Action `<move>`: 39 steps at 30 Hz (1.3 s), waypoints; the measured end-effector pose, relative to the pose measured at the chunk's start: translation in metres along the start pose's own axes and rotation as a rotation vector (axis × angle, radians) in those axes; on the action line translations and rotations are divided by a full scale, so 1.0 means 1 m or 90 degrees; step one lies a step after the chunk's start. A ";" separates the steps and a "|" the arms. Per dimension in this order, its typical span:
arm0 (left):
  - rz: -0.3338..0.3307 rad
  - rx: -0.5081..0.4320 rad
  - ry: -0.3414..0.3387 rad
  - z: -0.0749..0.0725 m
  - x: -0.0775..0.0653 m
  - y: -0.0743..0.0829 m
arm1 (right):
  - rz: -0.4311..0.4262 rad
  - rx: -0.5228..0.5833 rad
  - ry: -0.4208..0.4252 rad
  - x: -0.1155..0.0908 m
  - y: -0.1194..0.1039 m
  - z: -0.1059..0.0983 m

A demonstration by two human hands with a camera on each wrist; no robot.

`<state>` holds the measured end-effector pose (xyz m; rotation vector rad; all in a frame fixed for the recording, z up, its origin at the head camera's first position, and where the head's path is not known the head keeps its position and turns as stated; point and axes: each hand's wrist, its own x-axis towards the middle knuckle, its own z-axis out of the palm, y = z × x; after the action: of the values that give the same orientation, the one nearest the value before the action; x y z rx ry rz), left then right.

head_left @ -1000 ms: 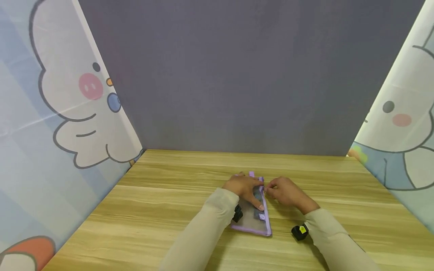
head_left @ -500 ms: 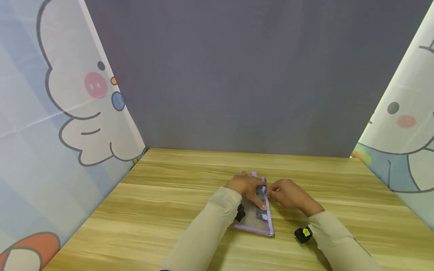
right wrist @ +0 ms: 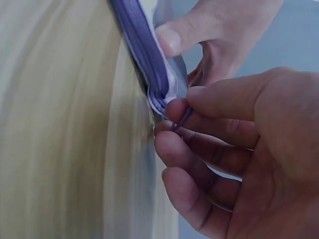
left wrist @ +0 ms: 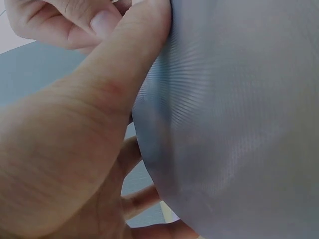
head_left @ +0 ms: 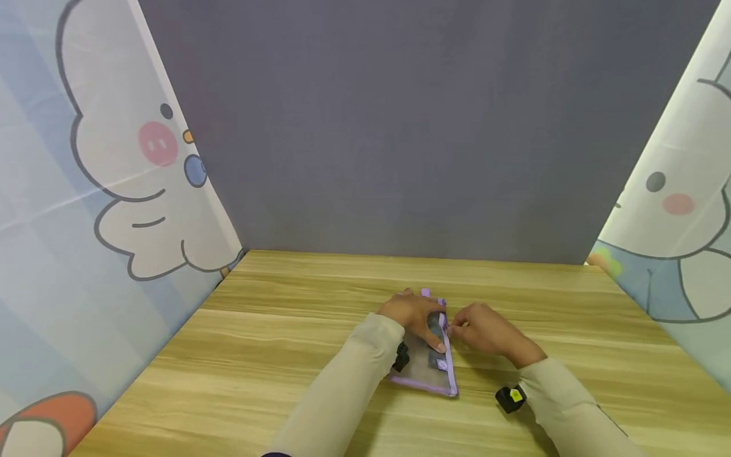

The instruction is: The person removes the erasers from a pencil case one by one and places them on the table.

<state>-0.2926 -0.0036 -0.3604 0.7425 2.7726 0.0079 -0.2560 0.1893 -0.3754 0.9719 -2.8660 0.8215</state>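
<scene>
A see-through mesh zip pouch (head_left: 419, 373) with purple edging lies on the table. My left hand (head_left: 412, 315) rests spread over its upper part, thumb and fingertips along the zipped right edge. In the right wrist view the left thumb (right wrist: 172, 39) presses beside the purple zipper (right wrist: 143, 47). My right hand (head_left: 484, 327) is just right of that edge. Its thumb and forefinger pinch a thin purple zip-pull cord (right wrist: 183, 119), while the other fingers curl beneath. Grey mesh (left wrist: 239, 119) fills much of the left wrist view; the left palm hides part of the pouch.
The wood-grain table (head_left: 274, 330) spreads around both hands. A dark grey panel (head_left: 365, 127) rises at its back, and cartoon-printed sheets (head_left: 51, 222) flank it. Each wrist wears a small black camera (head_left: 510, 398).
My right hand has moved slightly toward me along the zipped edge, still pinching the cord. My left hand has kept its place on the pouch. The head view has shifted a little.
</scene>
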 end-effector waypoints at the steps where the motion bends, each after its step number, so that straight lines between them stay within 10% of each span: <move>1: -0.001 -0.001 -0.002 0.001 0.000 -0.001 | 0.000 0.000 0.000 0.000 0.000 0.001; 39: 0.000 0.008 -0.018 -0.001 0.007 -0.011 | 0.046 0.010 0.006 0.006 0.000 0.002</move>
<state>-0.3039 -0.0095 -0.3617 0.7403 2.7477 -0.0206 -0.2603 0.1852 -0.3763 0.8687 -2.9060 0.8519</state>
